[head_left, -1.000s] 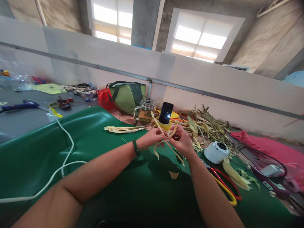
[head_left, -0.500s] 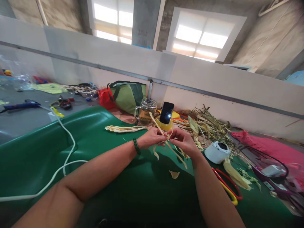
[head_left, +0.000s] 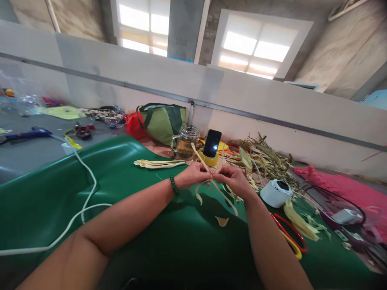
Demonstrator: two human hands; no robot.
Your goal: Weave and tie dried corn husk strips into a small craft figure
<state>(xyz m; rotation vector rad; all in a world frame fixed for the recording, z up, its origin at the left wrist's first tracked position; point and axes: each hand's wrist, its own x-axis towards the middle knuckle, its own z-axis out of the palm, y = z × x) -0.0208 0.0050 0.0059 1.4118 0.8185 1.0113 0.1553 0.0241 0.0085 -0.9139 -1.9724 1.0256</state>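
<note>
Both hands meet out in front over the green mat (head_left: 121, 177), fingertips almost touching each other. The left hand (head_left: 193, 174) is closed in a pinch on a few pale husk strips (head_left: 222, 196), and the right hand (head_left: 234, 180) is curled shut on the same little bunch from the other side, thumb and fingers tight together. So the strips sit right between the two hands, lifted a bit off the mat. One long end pokes up and back toward the glass mug (head_left: 185, 143), and a couple of loose ends hang down and trail toward the right forearm. Can't tell exactly how the strips cross inside the fingers, it's too small to see.

There's a green bead bracelet (head_left: 173, 185) on the left wrist. A small torn husk scrap (head_left: 222, 220) lies on the mat just below the hands, apart from them. A flat bundle of husks (head_left: 159, 163) lies on the mat to the left of the mug. Just beside the mug a dark phone (head_left: 211, 143) stands propped in a yellow tape roll (head_left: 210, 160).

Off to the right there's a messy pile of dried stalks (head_left: 266, 159), a white roll (head_left: 275, 193) near it, and scissors with red and yellow handles (head_left: 290, 240) lying just beside the right forearm. A white cable (head_left: 81, 193) snakes over the left side of the mat, and a green bag (head_left: 163, 121) sits at the back against the wall
</note>
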